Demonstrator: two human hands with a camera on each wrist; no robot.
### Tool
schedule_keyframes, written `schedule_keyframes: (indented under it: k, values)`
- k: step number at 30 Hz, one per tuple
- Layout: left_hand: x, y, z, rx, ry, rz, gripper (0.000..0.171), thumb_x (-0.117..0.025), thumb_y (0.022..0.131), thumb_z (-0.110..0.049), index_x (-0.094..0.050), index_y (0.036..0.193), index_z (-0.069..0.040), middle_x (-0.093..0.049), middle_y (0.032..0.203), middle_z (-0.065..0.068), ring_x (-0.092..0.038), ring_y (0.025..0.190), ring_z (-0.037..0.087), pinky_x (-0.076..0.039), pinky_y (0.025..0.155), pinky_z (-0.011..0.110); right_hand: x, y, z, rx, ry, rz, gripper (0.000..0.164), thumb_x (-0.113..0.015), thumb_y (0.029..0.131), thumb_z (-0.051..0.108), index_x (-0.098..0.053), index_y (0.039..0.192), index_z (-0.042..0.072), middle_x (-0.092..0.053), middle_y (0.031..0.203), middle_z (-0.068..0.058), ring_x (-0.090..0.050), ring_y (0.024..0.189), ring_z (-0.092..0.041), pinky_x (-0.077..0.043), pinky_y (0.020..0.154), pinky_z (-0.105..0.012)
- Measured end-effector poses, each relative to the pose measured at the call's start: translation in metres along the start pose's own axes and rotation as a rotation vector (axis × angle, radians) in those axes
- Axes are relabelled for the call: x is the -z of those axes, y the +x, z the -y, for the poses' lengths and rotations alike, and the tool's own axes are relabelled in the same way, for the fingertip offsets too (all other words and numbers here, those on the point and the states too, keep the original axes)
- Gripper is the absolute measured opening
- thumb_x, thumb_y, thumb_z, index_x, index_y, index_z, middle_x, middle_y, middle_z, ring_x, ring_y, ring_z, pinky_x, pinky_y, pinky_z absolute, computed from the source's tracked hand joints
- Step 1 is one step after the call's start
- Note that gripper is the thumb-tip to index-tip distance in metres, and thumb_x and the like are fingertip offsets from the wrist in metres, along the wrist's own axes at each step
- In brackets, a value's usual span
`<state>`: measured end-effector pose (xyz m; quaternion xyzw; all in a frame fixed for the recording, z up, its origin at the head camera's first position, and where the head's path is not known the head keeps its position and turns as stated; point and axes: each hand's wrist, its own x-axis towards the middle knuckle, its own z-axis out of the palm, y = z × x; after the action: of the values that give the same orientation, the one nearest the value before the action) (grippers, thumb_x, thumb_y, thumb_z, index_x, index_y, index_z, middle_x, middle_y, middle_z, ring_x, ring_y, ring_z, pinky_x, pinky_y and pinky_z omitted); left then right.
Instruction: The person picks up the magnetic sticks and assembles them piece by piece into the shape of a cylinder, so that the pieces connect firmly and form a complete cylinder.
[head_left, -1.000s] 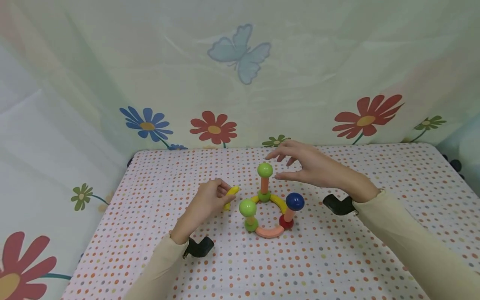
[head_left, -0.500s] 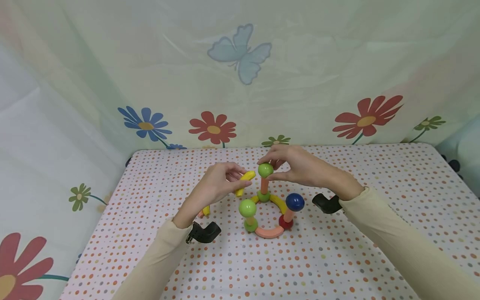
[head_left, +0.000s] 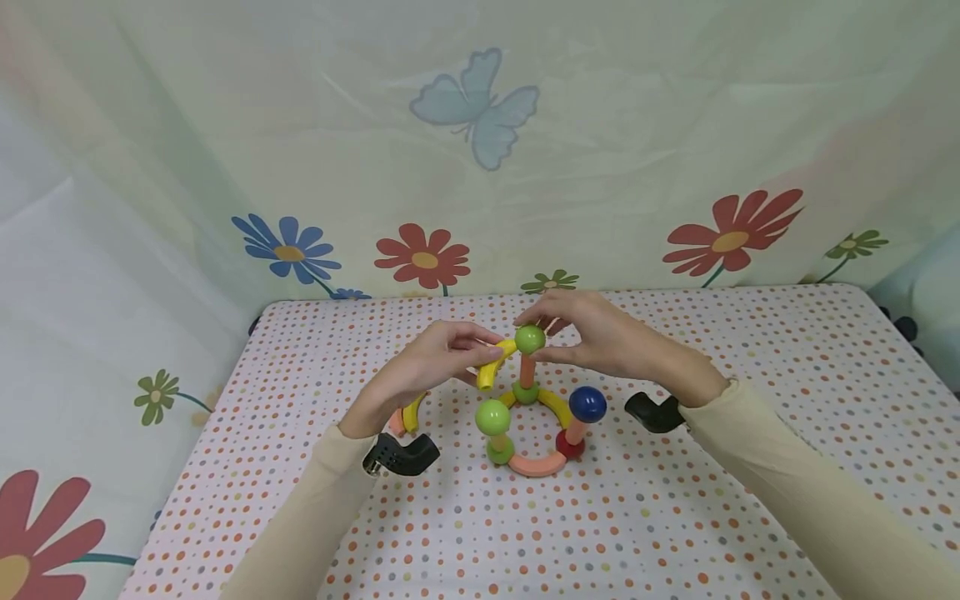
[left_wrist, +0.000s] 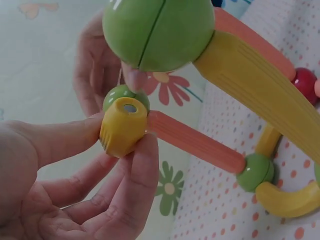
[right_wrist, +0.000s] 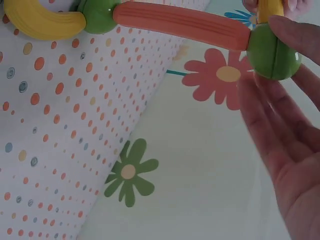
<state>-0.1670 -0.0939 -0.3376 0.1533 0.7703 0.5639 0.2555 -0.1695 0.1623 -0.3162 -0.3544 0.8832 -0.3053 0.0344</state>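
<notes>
Table (head_left: 660, 533): bears the toy frame (head_left: 537, 465), a ring with three uprights. Right hand (head_left: 602, 337): at the frame's far upright, fingers and thumb narrow, holding its green top ball (head_left: 530, 339). Left hand (head_left: 437, 357): left of that upright, thumb and fingers pinching a curved yellow piece (head_left: 491, 371). Change: half a second ago this piece stood apart from the frame; its end now appears to touch the ball. Judgement: joining is at the contact stage; firmness cannot be verified.
</notes>
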Motion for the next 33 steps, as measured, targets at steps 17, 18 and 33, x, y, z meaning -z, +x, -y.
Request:
schedule_keyframes:
  k: [17,18,33]
  values:
    - [0.005,0.004,0.004,0.034,-0.064,-0.010,0.035,-0.068,0.101,-0.008,-0.065,0.134,0.003,-0.075,0.112,0.014,-0.071,0.098,0.020,-0.061,0.087,0.040,-0.032,-0.016,0.074,0.368,-0.182,0.103,0.019,-0.085,0.086,0.001,-0.072,0.099,0.008,-0.061,0.110,-0.006,-0.063,0.095,-0.015,-0.057,0.080,-0.023]
    - [0.004,0.004,0.004,0.037,-0.066,-0.010,0.035,-0.068,0.101,-0.008,-0.065,0.134,0.003,-0.075,0.113,0.014,-0.071,0.098,0.020,-0.061,0.087,0.041,-0.033,-0.016,0.073,0.364,-0.186,0.096,0.019,-0.084,0.086,0.000,-0.072,0.100,0.007,-0.061,0.110,-0.006,-0.064,0.095,-0.015,-0.057,0.080,-0.024]
    - [0.005,0.004,0.001,0.064,-0.077,-0.014,0.034,-0.068,0.101,-0.010,-0.066,0.134,0.002,-0.075,0.118,0.015,-0.072,0.100,0.022,-0.057,0.095,0.053,-0.038,-0.013,0.063,0.350,-0.146,0.034,0.020,-0.083,0.087,-0.002,-0.074,0.103,0.005,-0.060,0.116,-0.010,-0.062,0.096,-0.018,-0.058,0.080,-0.027]
